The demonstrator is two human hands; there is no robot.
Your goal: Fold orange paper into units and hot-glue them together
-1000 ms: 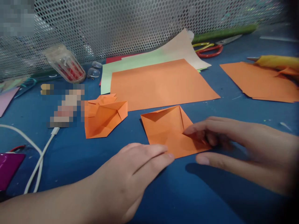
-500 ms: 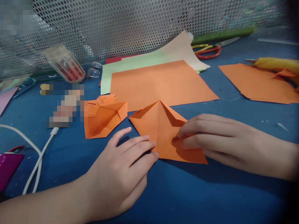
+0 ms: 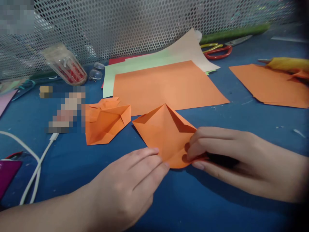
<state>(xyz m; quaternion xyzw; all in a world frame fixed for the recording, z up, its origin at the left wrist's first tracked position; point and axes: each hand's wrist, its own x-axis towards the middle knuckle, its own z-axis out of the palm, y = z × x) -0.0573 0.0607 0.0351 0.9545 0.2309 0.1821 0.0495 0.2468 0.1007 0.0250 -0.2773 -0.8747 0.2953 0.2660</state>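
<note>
A partly folded sheet of orange paper (image 3: 166, 135) lies before me, with a peak at its far end and folded flaps along its far edges. My left hand (image 3: 130, 180) has its fingers closed at the near left edge of this paper, fingertips on top; its thumb is hidden. At the near right corner, my right hand (image 3: 222, 158) pinches the paper between thumb and fingers, and that corner is lifted and bent inward. To the left rests another folded orange paper piece (image 3: 106, 122) with raised sides, apart from both hands.
Behind are a flat orange sheet (image 3: 164, 85), a pale green sheet (image 3: 140, 66) and red-handled scissors (image 3: 218, 53). A glue gun (image 3: 287, 64) lies on orange sheets (image 3: 277, 83) at right. On the left are a jar (image 3: 67, 66), a white cable (image 3: 41, 167) and a pixelated object.
My right hand has shifted nearer and gripped the paper's near right corner, which now curls up and inward. My left hand has moved slightly right, its raised finger now drawn in.
</note>
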